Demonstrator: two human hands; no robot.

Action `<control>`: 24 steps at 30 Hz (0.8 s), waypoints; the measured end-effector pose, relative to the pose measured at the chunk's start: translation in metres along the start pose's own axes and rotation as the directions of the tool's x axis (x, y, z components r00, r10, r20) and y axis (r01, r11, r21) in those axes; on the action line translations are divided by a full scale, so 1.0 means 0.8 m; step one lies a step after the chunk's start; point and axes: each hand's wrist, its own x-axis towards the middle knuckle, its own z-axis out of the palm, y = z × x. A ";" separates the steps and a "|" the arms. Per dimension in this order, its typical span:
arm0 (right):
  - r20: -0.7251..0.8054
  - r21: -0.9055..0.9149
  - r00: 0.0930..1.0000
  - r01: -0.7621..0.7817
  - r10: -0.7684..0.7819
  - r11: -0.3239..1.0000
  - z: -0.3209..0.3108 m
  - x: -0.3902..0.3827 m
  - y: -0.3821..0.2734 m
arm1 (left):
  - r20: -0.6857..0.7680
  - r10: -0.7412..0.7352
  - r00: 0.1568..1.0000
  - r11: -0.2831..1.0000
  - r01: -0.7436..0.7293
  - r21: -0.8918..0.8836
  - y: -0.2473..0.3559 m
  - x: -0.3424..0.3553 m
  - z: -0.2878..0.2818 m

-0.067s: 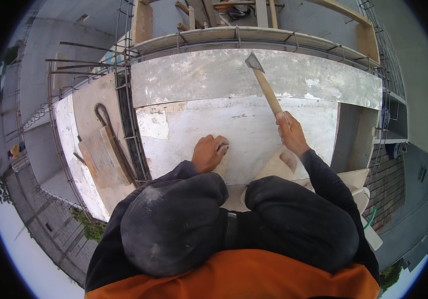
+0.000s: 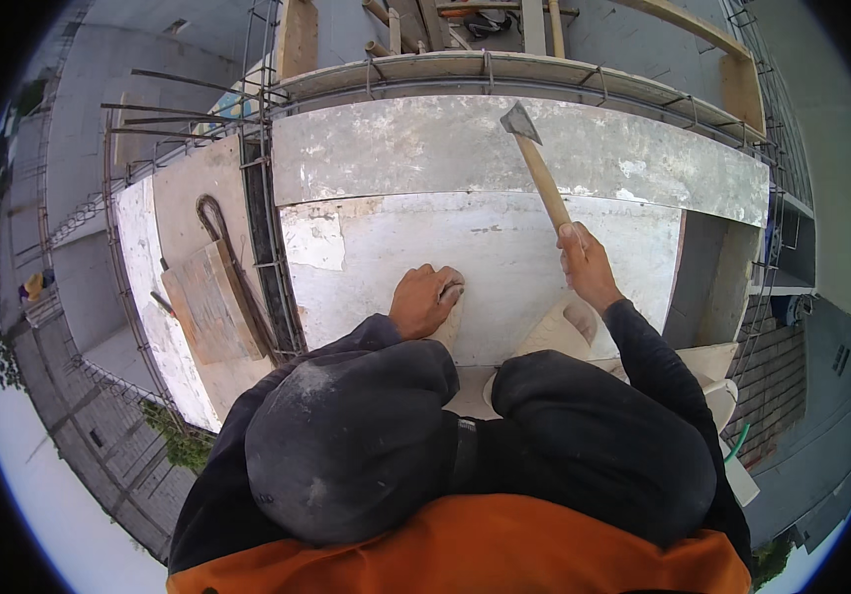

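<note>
My right hand (image 2: pixel 590 265) is wrapped round the lower end of a hatchet's (image 2: pixel 544 183) wooden handle. Its flared grey metal head is at the far end, over the weathered grey board (image 2: pixel 396 148). My left hand (image 2: pixel 427 302) is closed, with thumb and fingers pressed together just above the white panel (image 2: pixel 405 238). Something small and dark may be between those fingertips, but I cannot make it out. Both hands are in front of my bent knees, and my pale shoes stand on the panel.
On the left, a wooden block (image 2: pixel 212 302) lies beside a bent steel bar (image 2: pixel 222 233). Rebar (image 2: pixel 259 178) runs past the panel's left edge, and more crosses behind the grey board. An opening (image 2: pixel 707 267) borders the panel's right side. A lower tiled surface (image 2: pixel 777 381) is at the right.
The whole view has shifted slightly, so everything sits a little further right. Both hands keep nearly the same pose, the right still gripping the hatchet.
</note>
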 end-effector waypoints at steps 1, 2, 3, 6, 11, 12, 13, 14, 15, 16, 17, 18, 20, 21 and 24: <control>0.047 0.011 0.996 -0.081 0.080 0.997 0.002 0.008 -0.004 | -0.007 0.024 1.000 1.000 -0.024 0.001 -0.001 0.000 -0.004; 0.093 0.009 0.983 -0.162 0.161 0.987 -0.005 0.013 -0.016 | -0.014 0.050 0.999 0.999 -0.050 -0.004 -0.002 0.002 -0.004; 0.138 0.000 0.961 -0.243 0.241 0.970 -0.009 0.018 -0.028 | -0.021 0.075 0.997 0.997 -0.075 -0.008 -0.003 0.001 -0.005; 0.093 0.001 0.985 -0.147 0.147 0.989 -0.005 0.024 -0.050 | -0.013 0.086 0.996 0.996 -0.086 0.034 -0.012 0.001 -0.001; 0.043 -0.035 0.996 -0.070 0.072 0.997 0.007 0.045 -0.074 | -0.016 0.036 0.999 0.999 -0.036 0.026 -0.015 -0.004 0.002; 0.049 -0.064 0.993 -0.105 0.108 0.992 0.006 0.051 -0.076 | -0.012 0.033 0.999 0.999 -0.032 0.030 -0.015 -0.005 0.000; 0.124 -0.068 0.971 -0.196 0.203 0.978 -0.004 0.064 -0.068 | -0.006 0.040 0.999 0.999 -0.040 0.029 -0.013 -0.002 0.000; 0.139 -0.074 0.968 -0.200 0.209 0.977 -0.011 0.069 -0.067 | -0.001 0.043 0.999 0.999 -0.043 0.026 -0.013 -0.002 0.000; 0.153 -0.079 0.964 -0.205 0.216 0.975 -0.016 0.072 -0.065 | 0.004 0.047 0.999 0.999 -0.047 0.024 -0.013 -0.003 -0.001; 0.168 -0.087 0.961 -0.209 0.222 0.974 -0.018 0.073 -0.067 | 0.006 0.052 0.999 0.999 -0.052 0.014 -0.015 -0.004 -0.002; 0.176 -0.076 0.959 -0.210 0.221 0.975 -0.016 0.074 -0.068 | 0.009 0.057 0.998 0.998 -0.058 0.005 -0.016 -0.005 -0.003; 0.184 -0.064 0.958 -0.211 0.220 0.975 -0.013 0.073 -0.068 | 0.012 0.064 0.998 0.998 -0.064 -0.004 -0.017 -0.006 -0.003; 0.178 -0.034 0.961 -0.208 0.211 0.977 -0.009 0.073 -0.066 | 0.018 0.031 0.999 0.999 -0.032 0.033 -0.013 -0.005 -0.004; 0.166 -0.019 0.964 -0.207 0.207 0.978 -0.007 0.070 -0.063 | 0.021 0.015 1.000 0.999 -0.016 0.051 -0.010 -0.006 -0.004; 0.108 0.000 0.977 -0.183 0.182 0.983 -0.004 0.070 -0.054 | 0.030 0.033 0.999 0.999 -0.034 0.033 -0.012 -0.003 -0.005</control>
